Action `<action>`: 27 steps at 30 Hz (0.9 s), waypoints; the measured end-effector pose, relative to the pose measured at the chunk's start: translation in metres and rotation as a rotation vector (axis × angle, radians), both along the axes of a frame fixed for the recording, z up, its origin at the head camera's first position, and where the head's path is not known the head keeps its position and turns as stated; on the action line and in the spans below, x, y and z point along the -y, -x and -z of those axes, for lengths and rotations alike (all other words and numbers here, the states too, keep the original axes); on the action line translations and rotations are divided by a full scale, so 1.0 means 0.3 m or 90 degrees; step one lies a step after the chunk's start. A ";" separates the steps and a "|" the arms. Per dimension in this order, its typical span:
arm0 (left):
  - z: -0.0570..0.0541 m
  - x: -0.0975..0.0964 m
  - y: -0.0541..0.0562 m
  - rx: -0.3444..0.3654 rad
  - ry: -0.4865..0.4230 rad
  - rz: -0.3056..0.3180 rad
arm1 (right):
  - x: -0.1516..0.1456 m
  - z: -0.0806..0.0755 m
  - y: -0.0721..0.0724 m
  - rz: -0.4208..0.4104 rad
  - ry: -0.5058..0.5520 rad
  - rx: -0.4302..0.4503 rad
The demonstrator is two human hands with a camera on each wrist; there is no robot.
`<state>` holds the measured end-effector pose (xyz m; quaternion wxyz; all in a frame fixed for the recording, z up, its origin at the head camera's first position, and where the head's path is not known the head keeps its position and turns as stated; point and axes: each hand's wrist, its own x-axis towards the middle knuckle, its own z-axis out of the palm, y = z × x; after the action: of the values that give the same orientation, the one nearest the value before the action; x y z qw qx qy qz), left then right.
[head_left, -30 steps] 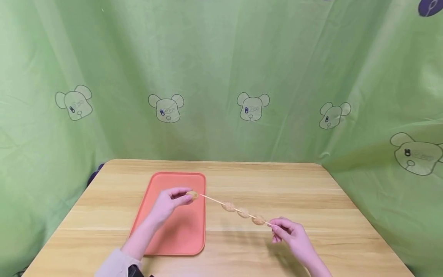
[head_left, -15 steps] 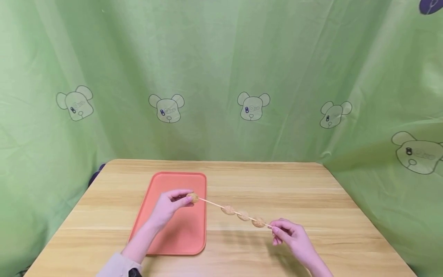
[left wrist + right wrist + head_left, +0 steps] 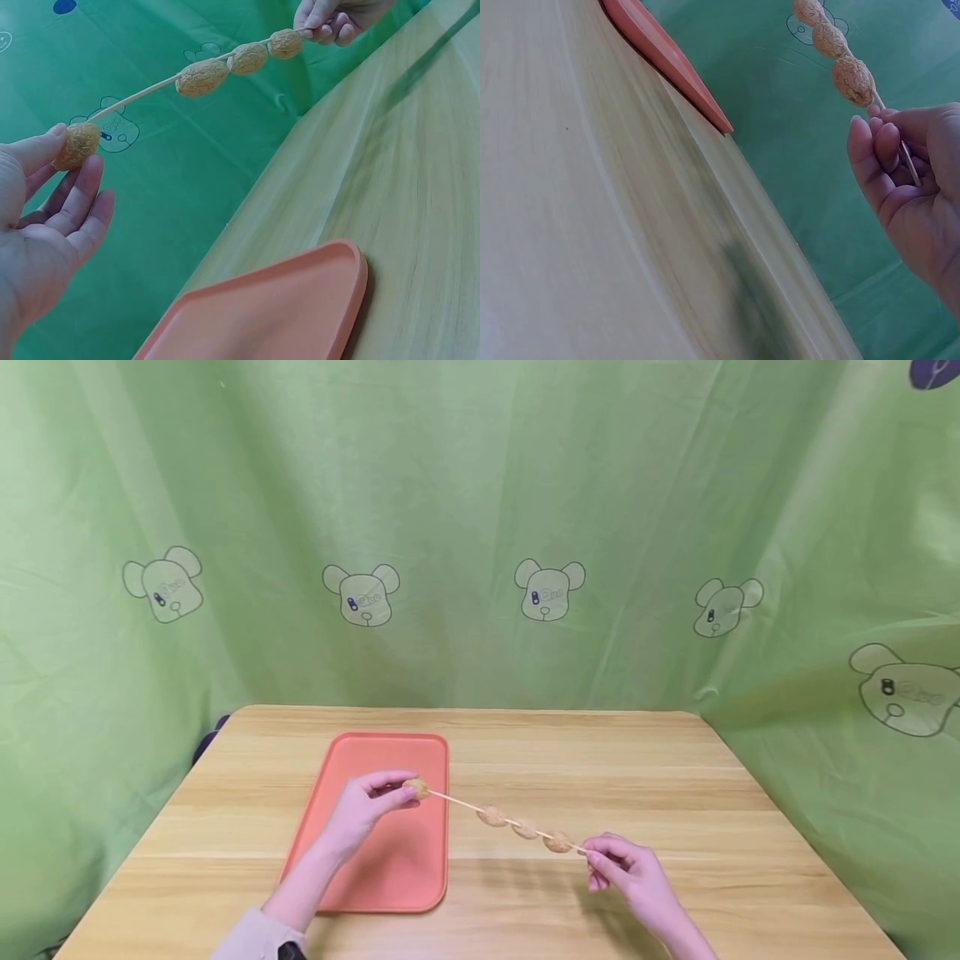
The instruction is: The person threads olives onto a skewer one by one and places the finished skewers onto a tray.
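My left hand [image 3: 360,810] pinches a wrinkled golden-brown ball [image 3: 78,146], like a fried puff, between thumb and fingers. The tip of a thin wooden skewer [image 3: 455,800] meets that ball on its right side. Threaded farther down the skewer are three similar balls, the leftmost one [image 3: 492,816], a middle one [image 3: 525,829] and one near the grip [image 3: 558,842]. My right hand [image 3: 633,872] grips the skewer's lower end with thumb and fingers. In the right wrist view, the skewer's end [image 3: 910,163] shows across the palm. Both hands hold everything above the table.
Beneath the left hand lies a pink-orange rectangular tray [image 3: 397,881] on the wooden table [image 3: 600,760]. A green curtain [image 3: 450,485] with bear-head drawings hangs behind the table and along both sides.
A second ago the skewer tip stood just apart from the left hand's ball; since then they have met. The skewer has tilted slightly, and both hands have barely moved over the last half second.
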<state>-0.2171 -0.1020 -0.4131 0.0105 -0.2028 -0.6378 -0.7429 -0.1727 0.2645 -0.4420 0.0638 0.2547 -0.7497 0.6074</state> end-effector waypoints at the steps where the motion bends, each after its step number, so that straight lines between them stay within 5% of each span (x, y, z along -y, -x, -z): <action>1: 0.001 0.000 0.000 0.000 -0.001 0.000 | 0.000 0.001 0.000 -0.001 0.000 0.000; 19: -0.007 -0.005 -0.011 0.017 0.003 -0.004 | -0.004 0.014 0.009 0.034 -0.016 0.001; 27: -0.009 0.002 -0.014 -0.017 0.029 -0.006 | 0.000 0.018 0.013 0.021 -0.007 -0.003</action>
<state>-0.2129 -0.1025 -0.4105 0.0182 -0.2097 -0.6553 -0.7255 -0.1765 0.2645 -0.4472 0.0744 0.2439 -0.7570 0.6016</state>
